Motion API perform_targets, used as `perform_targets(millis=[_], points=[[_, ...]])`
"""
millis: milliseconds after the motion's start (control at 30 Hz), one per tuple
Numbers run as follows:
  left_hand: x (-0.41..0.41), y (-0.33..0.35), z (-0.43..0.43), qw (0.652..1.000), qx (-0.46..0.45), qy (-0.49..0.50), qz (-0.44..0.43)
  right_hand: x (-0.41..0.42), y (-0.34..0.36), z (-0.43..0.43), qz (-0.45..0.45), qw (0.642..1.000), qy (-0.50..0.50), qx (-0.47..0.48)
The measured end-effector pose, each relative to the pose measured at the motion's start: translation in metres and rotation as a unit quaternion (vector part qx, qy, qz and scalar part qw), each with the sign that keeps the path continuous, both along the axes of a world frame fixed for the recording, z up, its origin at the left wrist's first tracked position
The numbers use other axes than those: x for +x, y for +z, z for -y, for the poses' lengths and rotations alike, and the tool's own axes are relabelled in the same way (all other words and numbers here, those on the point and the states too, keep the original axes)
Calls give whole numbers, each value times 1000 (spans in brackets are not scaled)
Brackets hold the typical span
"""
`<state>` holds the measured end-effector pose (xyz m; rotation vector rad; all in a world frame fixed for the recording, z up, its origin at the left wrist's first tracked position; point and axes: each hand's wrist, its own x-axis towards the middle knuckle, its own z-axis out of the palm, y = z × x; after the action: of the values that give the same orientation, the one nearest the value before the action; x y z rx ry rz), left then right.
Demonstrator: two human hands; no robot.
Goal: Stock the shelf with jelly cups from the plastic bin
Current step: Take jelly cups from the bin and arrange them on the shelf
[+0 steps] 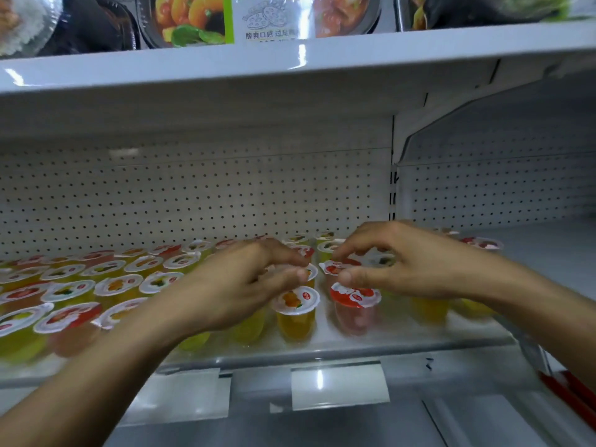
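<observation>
Several jelly cups with foil lids stand in rows on the white shelf [338, 345]. My left hand [245, 285] reaches over the middle rows and its fingertips pinch the lid of an orange jelly cup [311, 272]. My right hand [406, 262] hovers beside it, thumb and fingers pinching a red-lidded jelly cup [335, 269]. In front of the hands stand an orange cup [296, 312] and a red cup [354, 309]. The plastic bin is out of view.
A pegboard back wall [193, 195] closes the shelf behind the cups. The upper shelf [290, 64] carries packaged meals overhead. Bare shelf surface [548, 250] lies to the right of the cups. Blank price tags [338, 385] line the front rail. A red object [567, 395] pokes in at the lower right.
</observation>
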<state>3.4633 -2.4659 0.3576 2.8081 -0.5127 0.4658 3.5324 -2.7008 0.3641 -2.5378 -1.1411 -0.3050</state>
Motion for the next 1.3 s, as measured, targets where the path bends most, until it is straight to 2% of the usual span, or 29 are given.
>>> perform_targets(millis=[167, 367, 733, 900, 1067, 1300], points=[[-10, -16, 5, 999, 35, 5, 28, -17, -24, 1, 76, 996, 4, -57], [-11, -29, 4, 997, 28, 24, 68, -17, -46, -8, 101, 995, 6, -22], [-16, -52, 15, 989, 23, 75, 128, -24, -63, -11, 173, 984, -36, -36], [-16, -66, 27, 981, -1, 109, 162, -25, -78, -15, 231, 971, -55, 3], [-15, -73, 33, 971, 0, 128, 200, -26, -82, -18, 240, 968, -70, -1], [-14, -76, 34, 964, 63, 139, 219, -28, -84, -18, 247, 965, -89, 1]])
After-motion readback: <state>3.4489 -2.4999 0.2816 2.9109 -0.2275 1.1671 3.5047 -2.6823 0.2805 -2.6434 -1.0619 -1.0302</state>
